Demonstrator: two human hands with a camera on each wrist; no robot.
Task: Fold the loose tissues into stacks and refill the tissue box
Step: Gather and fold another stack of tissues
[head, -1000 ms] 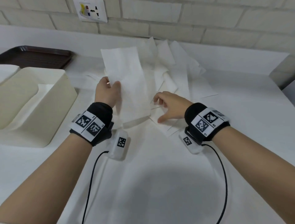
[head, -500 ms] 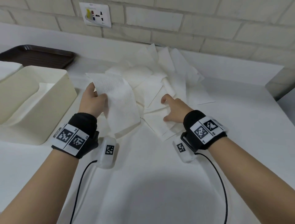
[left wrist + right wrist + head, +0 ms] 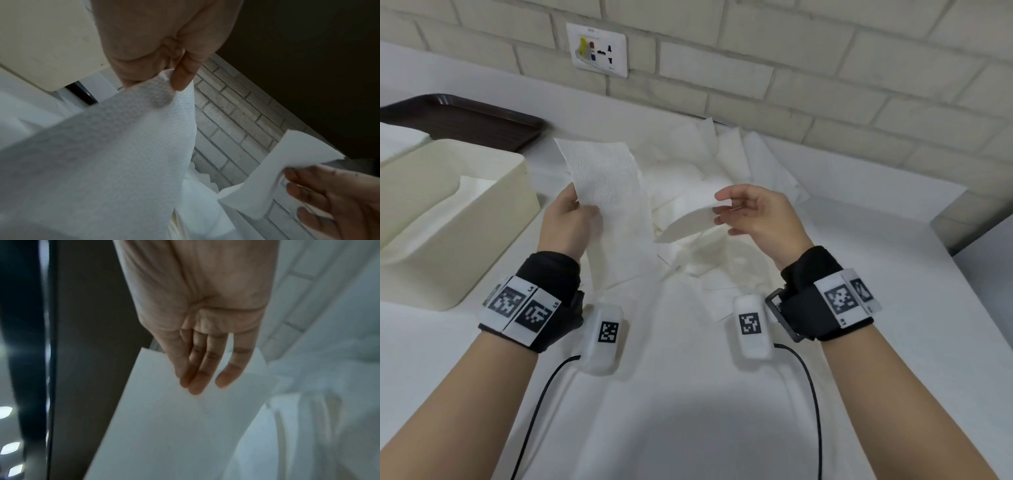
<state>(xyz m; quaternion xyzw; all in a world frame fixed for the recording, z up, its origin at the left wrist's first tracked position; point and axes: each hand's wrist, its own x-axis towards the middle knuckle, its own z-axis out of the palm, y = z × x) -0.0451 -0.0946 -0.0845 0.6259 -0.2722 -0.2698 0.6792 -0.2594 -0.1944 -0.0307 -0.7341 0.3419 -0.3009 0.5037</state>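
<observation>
Early stage: cream tissue box [image 3: 448, 219] at frame left holds a few sheets, loose tissue pile [image 3: 726, 178] at centre unfolded. Left hand [image 3: 566, 222] pinches an embossed tissue [image 3: 609, 192] upright; right hand [image 3: 760, 216], raised at centre-right, pinches a second tissue [image 3: 688, 224] by its edge.

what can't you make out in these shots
- Head view: how full the tissue box is; its near wall hides the inside.
- Head view: the left hand fingers, behind its tissue.
- Right wrist view: the right hand thumb, behind its tissue; the pile is blurred.
</observation>
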